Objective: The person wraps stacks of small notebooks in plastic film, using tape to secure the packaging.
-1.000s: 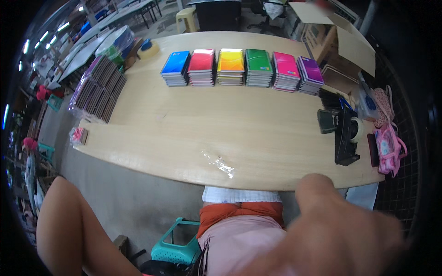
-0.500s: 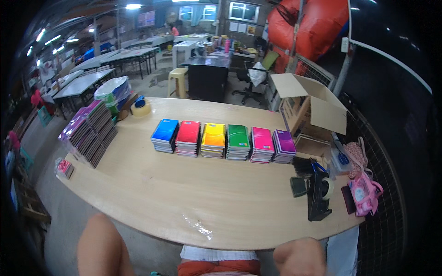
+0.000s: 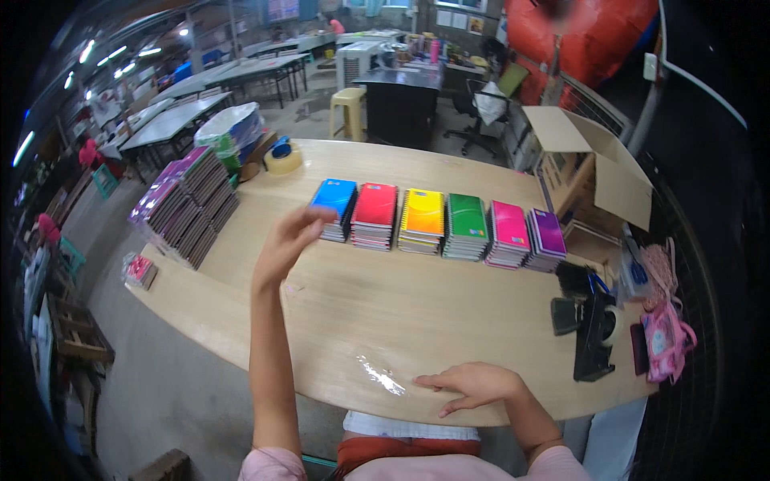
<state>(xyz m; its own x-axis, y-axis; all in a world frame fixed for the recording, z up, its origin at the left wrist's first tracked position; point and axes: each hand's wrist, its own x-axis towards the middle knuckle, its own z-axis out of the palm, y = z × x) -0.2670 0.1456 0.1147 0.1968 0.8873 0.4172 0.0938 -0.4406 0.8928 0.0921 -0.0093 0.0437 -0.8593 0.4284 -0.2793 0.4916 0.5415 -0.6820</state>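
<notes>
A row of spiral notebook stacks stands across the table (image 3: pixel 337 317): blue (image 3: pixel 335 198), red (image 3: pixel 374 206), yellow (image 3: pixel 423 211), green (image 3: pixel 467 215), pink (image 3: pixel 509 223) and purple (image 3: pixel 549 231). My left hand (image 3: pixel 290 240) is raised in front of the blue stack, fingers apart and nothing in it. Its fingertips overlap that stack's left side in view; whether they touch it I cannot tell. Low over the near table edge, my right hand (image 3: pixel 475 386) has its fingers stretched out and is empty. A crumpled piece of clear plastic (image 3: pixel 380 375) lies just left of it.
Plastic-wrapped notebook stacks (image 3: pixel 178 210) and a small red pack (image 3: pixel 140 271) are at the left. Tape rolls (image 3: pixel 282 160) sit at the far edge. On the right are an open cardboard box (image 3: pixel 571 172), a black tape dispenser (image 3: pixel 592 345) and a pink bag (image 3: pixel 664 349).
Both forearms have come up over the table. My left hand has reached forward to the blue stack, and my right hand has spread near the front edge. The view has shifted.
</notes>
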